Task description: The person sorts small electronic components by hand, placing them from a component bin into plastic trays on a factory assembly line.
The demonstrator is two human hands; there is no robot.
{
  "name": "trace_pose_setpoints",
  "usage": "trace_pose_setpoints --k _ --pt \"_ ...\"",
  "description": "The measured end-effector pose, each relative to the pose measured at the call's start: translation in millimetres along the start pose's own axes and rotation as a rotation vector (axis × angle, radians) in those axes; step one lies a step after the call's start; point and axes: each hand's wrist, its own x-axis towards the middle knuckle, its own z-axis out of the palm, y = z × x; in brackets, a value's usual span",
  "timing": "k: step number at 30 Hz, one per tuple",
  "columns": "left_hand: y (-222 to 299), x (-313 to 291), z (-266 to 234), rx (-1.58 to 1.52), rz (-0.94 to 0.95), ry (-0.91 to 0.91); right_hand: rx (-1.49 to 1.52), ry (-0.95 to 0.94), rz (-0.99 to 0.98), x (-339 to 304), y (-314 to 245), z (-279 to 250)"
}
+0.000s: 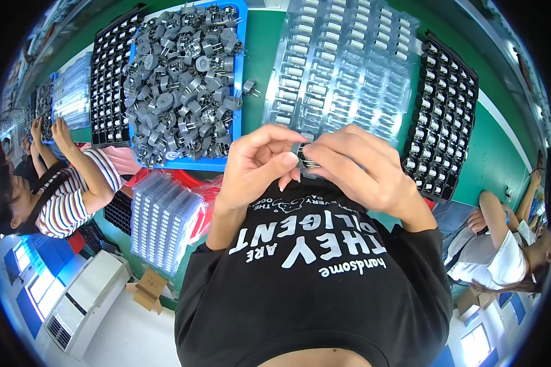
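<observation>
Close in front of my chest, a small grey round part with metal pins (300, 150) is held between both hands. My left hand (256, 164) pinches its left side between thumb and index finger. The fingers of my right hand (362, 170) are closed at its right side, beside the pins, and hide much of it. Whether a smaller piece sits under the right fingertips I cannot tell. Just beyond my hands lies a clear plastic tray (327, 85) with rows of small white cylindrical pieces; several of its nearer pockets show no white piece.
A blue bin (239, 79) heaped with similar grey parts (180, 85) stands left, one loose part (250, 88) beside it. Black trays (442, 116) of white pieces flank the green table. Stacked clear trays (164, 214) sit lower left. Other people work at both sides.
</observation>
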Motion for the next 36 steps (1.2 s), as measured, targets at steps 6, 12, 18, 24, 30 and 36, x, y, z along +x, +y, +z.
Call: trace_pose_setpoints --k 6,12,18,24,30,36 --pt "-13.8 -5.1 -3.4 0.029 -0.018 0.014 -0.02 -0.029 0.044 -7.6 -4.9 3.6" --pt "-20.0 -7.8 -4.9 0.058 -0.088 -0.018 0.015 -0.105 0.109 -22.7 -11.7 -5.8" --pt "-38.5 18.7 22.3 0.012 -0.164 -0.017 -0.055 0.031 0.239 -43.2 -13.4 -13.4" --pt "-58.7 26.3 54.2 0.39 -0.112 -0.059 -0.073 0.446 0.67 -83.3 -37.9 -13.1" --pt "-33.9 5.5 26.8 1.421 0.568 0.201 -0.803 0.512 0.686 -178.3 -35.1 -76.1" --pt "-21.2 -1.5 -6.7 1.464 0.299 0.266 -1.012 0.275 0.783 -242.0 -50.1 -126.3"
